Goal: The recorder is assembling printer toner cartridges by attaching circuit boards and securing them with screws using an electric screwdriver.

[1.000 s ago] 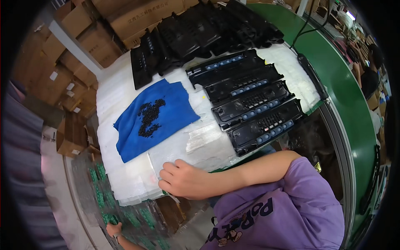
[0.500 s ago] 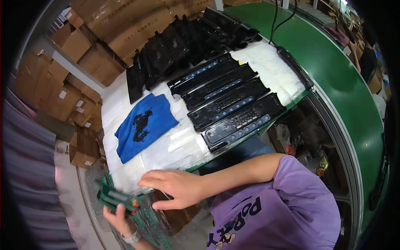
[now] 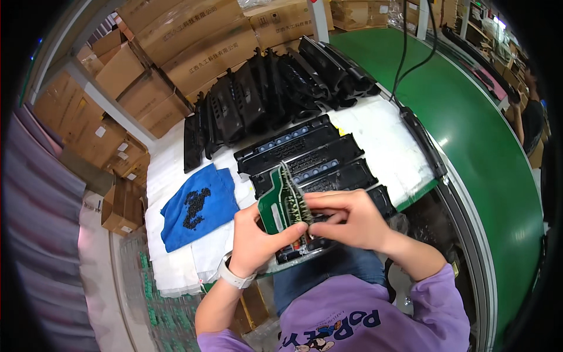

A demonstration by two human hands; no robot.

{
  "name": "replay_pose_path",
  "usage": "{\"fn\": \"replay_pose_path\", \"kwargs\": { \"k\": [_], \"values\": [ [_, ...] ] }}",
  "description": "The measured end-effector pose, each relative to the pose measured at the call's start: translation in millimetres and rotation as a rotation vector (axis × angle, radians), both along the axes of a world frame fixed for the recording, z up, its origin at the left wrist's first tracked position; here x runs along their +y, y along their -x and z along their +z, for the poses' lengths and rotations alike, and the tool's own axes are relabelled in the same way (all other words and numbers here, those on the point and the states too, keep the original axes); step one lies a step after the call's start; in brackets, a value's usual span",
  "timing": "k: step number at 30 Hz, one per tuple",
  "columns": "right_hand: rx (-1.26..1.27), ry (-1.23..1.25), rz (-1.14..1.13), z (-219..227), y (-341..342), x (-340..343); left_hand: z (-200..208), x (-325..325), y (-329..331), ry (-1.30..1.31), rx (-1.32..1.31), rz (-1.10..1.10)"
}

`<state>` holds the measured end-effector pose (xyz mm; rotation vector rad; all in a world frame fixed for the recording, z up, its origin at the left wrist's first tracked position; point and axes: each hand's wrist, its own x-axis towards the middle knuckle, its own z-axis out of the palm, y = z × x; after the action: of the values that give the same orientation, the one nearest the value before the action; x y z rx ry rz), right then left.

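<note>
A small stack of green circuit boards (image 3: 271,206), studded with pins and parts along one side, stands tilted above the table's near edge. My left hand (image 3: 253,239) is closed around the stack, thumb across its lower front. At the right edge of the boards my right hand (image 3: 355,222) pinches with bent fingers; part of its grip is hidden. Behind the boards lie several long black plastic housings (image 3: 319,154) with rows of round blue-grey buttons, the nearest partly covered by my hands. To the left, tiny black pieces (image 3: 194,211) are heaped on a blue cloth (image 3: 175,230).
More black housings (image 3: 249,102) stand packed along the table's back. A black corded tool (image 3: 423,144) lies at the right edge, beside a green conveyor belt (image 3: 475,135). Cardboard boxes (image 3: 211,44) rise behind. Clear trays of green boards (image 3: 167,314) sit low at left.
From the lower left, my left hand has brought the green boards up over the table's front edge. My right hand has moved right and now grips their edge.
</note>
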<state>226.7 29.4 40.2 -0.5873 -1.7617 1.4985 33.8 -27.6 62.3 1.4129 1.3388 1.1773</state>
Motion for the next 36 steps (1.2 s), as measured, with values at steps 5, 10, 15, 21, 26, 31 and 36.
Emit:
{"fn": "replay_pose_path", "kwargs": {
  "k": [5, 10, 15, 21, 26, 31, 36],
  "values": [
    [-0.017, 0.190, -0.231, -6.8, -20.0, 55.2, -20.1, 44.9, 12.5, 0.076, -0.293, -0.055],
    [-0.154, -0.605, -0.438, 7.2, 0.3, 115.7, -24.2, 78.8, 48.8, 0.144, -0.632, 0.080],
    [-0.375, -1.536, -0.208, -4.8, 36.2, 147.2, -36.8, 80.3, 85.1, 0.140, -0.580, 0.251],
    [-0.499, -1.593, -0.203, -27.7, 59.4, 167.9, -46.7, 80.3, 86.5, 0.230, -0.522, 0.238],
    [-0.591, -1.734, -0.120, -37.2, 63.5, 173.4, -49.6, 75.5, 88.6, 0.217, -0.568, 0.249],
    [-0.733, -1.474, 0.028, -32.8, 62.6, 175.7, -53.8, 79.7, 88.0, 0.276, -0.582, 0.249],
    [-0.651, -1.291, 0.049, -29.1, 62.3, 183.9, -55.1, 81.2, 89.8, 0.289, -0.587, 0.248]
  ]
}}
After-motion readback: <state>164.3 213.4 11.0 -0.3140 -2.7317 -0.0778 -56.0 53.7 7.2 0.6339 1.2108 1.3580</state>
